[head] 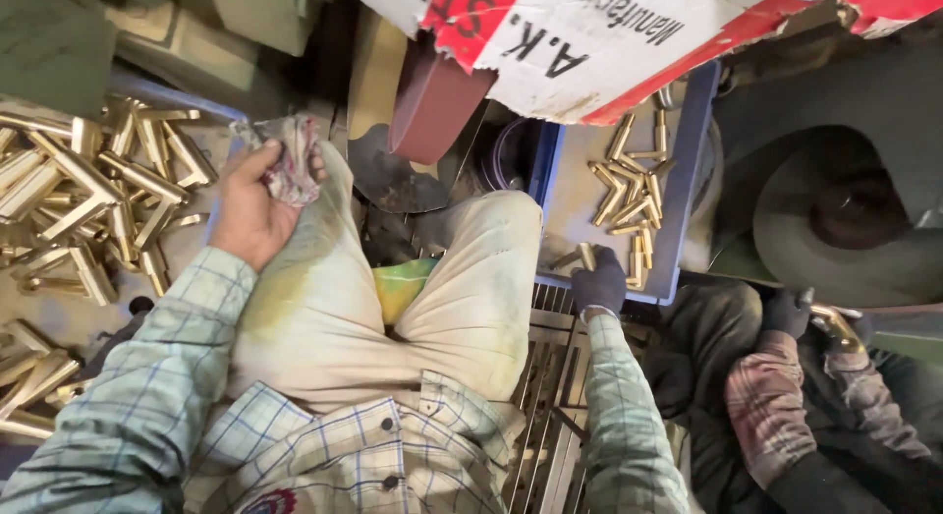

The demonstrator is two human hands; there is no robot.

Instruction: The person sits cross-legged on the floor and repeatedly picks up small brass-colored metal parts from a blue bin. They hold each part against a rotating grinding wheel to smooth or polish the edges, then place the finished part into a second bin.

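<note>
We sit with our knees (393, 268) apart, and each arm runs forward along the outside of a thigh. Our left arm (138, 396), in a checked sleeve, bends at the elbow and reaches up past the left knee. Our left hand (253, 211) is bare, back turned up, resting just left of that knee, its fingers curled closed around a rag (290, 160) bunched at the fingertips. Our right arm (624, 416) stretches straight ahead, right of the right knee. Our right hand (599, 281) is dark and smudged, fingers bent downward, pinching a short brass piece (586, 256) upright between thumb and fingertips.
</note>
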